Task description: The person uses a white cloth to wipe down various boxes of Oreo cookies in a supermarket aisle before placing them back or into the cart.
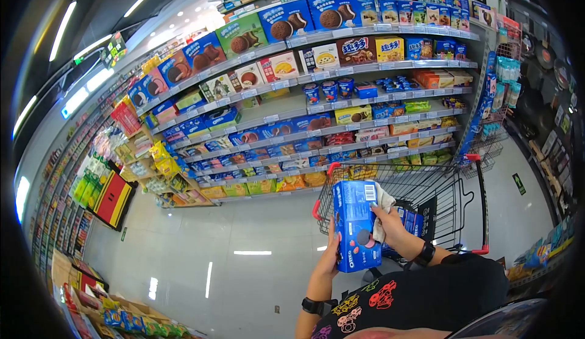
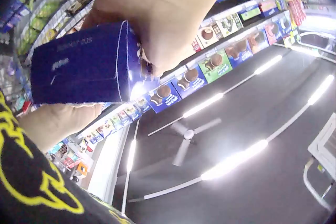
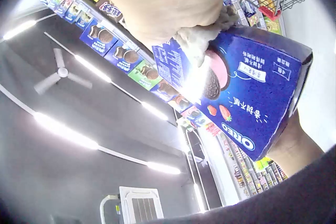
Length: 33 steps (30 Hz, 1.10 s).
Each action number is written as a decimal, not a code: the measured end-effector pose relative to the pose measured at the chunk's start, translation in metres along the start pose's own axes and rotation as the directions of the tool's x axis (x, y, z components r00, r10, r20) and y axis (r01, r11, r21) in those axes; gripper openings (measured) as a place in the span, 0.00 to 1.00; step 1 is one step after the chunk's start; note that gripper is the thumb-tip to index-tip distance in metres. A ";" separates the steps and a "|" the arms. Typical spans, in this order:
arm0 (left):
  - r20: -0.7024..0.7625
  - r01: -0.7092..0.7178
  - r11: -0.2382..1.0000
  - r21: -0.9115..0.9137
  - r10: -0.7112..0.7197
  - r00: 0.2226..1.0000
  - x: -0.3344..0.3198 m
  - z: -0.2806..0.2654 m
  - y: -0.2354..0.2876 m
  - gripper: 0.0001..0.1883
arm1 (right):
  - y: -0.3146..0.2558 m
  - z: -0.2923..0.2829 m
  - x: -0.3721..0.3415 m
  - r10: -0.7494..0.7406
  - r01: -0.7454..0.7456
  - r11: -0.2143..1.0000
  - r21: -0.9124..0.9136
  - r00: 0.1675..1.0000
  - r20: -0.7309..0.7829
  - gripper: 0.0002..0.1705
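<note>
A blue Oreo cookie box (image 1: 356,229) is held in front of the body, with a pink-cream cookie and strawberries printed on its side (image 3: 247,82). My left hand (image 1: 329,254) grips the box along its left side; the left wrist view shows that hand (image 2: 152,14) close over the box (image 2: 79,66). At the right edge, my right hand (image 1: 393,226) holds a crumpled whitish cloth (image 1: 385,200) against the box. From the right wrist, the cloth (image 3: 199,40) lies bunched under the fingers on the printed face.
A wire shopping cart (image 1: 408,187) with red corners stands just beyond the hands, with blue packages (image 1: 409,220) inside. Long shelves (image 1: 286,86) of boxed cookies run across the front. A snack display (image 1: 109,199) is at left, and hanging pans (image 1: 542,65) are at right.
</note>
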<state>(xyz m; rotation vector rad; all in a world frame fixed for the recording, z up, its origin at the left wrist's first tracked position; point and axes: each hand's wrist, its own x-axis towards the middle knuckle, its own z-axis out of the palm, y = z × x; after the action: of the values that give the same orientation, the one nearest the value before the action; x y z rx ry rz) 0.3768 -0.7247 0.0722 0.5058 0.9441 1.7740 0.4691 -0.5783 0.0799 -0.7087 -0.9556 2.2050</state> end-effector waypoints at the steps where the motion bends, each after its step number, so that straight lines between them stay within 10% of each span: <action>1: -0.093 0.190 0.968 -0.162 -0.206 0.974 0.001 -0.012 -0.011 0.27 | 0.005 -0.001 0.003 -0.058 0.058 0.998 -0.024 0.998 -0.030 0.18; 8: 0.017 0.180 0.928 -0.326 -0.184 0.983 0.002 -0.023 -0.024 0.25 | -0.010 0.001 -0.013 0.085 -0.095 0.912 -0.400 0.995 -0.042 0.21; 9: -0.027 0.128 0.965 -0.230 -0.138 0.990 0.003 -0.019 -0.024 0.27 | -0.008 0.000 -0.011 -0.079 0.117 0.851 -0.512 0.992 0.095 0.23; 12: -0.015 0.180 0.968 -0.175 -0.185 0.983 0.002 -0.016 -0.020 0.30 | -0.013 0.000 -0.007 -0.437 0.633 0.316 -0.707 0.758 0.484 0.27; 15: 0.034 0.233 0.965 -0.122 -0.230 0.973 0.002 -0.013 -0.015 0.29 | -0.029 0.008 -0.018 -0.371 0.690 -0.016 -0.723 0.668 0.646 0.28; 22: -0.033 0.297 0.954 -0.036 -0.298 0.954 0.010 -0.024 -0.029 0.28 | -0.040 0.018 -0.032 -0.141 0.892 0.104 -0.440 0.451 0.881 0.29; 33: 0.232 0.166 0.978 0.125 -0.192 0.954 -0.007 -0.015 -0.020 0.41 | -0.042 0.021 -0.018 -0.428 0.797 0.082 -0.598 0.570 0.702 0.39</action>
<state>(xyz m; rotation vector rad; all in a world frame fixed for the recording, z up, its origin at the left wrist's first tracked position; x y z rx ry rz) 0.3807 -0.7330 0.0479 0.6667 0.8829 1.4673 0.4802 -0.5777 0.1284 -0.1357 -2.2181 0.8189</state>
